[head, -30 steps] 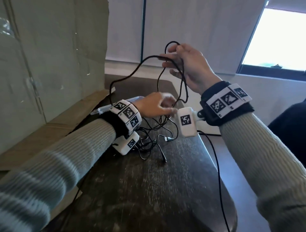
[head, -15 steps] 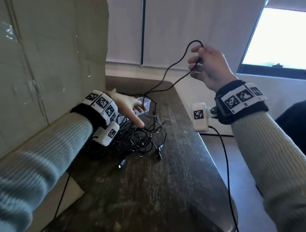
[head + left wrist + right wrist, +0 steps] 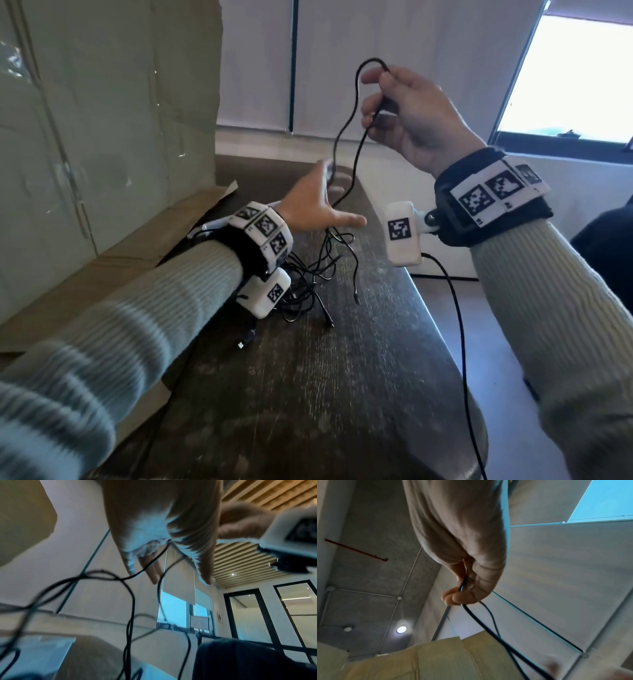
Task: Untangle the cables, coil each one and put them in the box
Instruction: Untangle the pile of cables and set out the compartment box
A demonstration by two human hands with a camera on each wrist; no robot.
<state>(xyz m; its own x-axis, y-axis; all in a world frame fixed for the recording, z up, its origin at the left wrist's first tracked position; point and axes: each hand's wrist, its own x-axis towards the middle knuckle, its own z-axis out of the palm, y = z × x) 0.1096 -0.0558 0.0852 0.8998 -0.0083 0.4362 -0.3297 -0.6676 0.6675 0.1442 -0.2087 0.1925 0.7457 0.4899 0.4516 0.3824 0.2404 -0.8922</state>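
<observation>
1. Dark wooden table (image 3: pixel 308 394); cardboard box (image 3: pixel 102 120) at left.
2. Right hand (image 3: pixel 411 116) raised, fingers pinching a loop of black cable (image 3: pixel 346 137).
3. Left hand (image 3: pixel 315 209) fingers spread, strands passing between them, above tangled cables (image 3: pixel 315 274) on table.

Right hand (image 3: pixel 416 118) raised above the far end of the table (image 3: pixel 342 394), pinching a loop of cable (image 3: pixel 346 137) hanging down between both hands. Left hand (image 3: pixel 313 209) lower and to the left, fingers spread over the cable tangle (image 3: pixel 318 281) lying on the table. Cardboard box (image 3: pixel 102 120) standing left of the table, beside the left forearm. Window (image 3: pixel 575 78) far right, behind the right wrist.
</observation>
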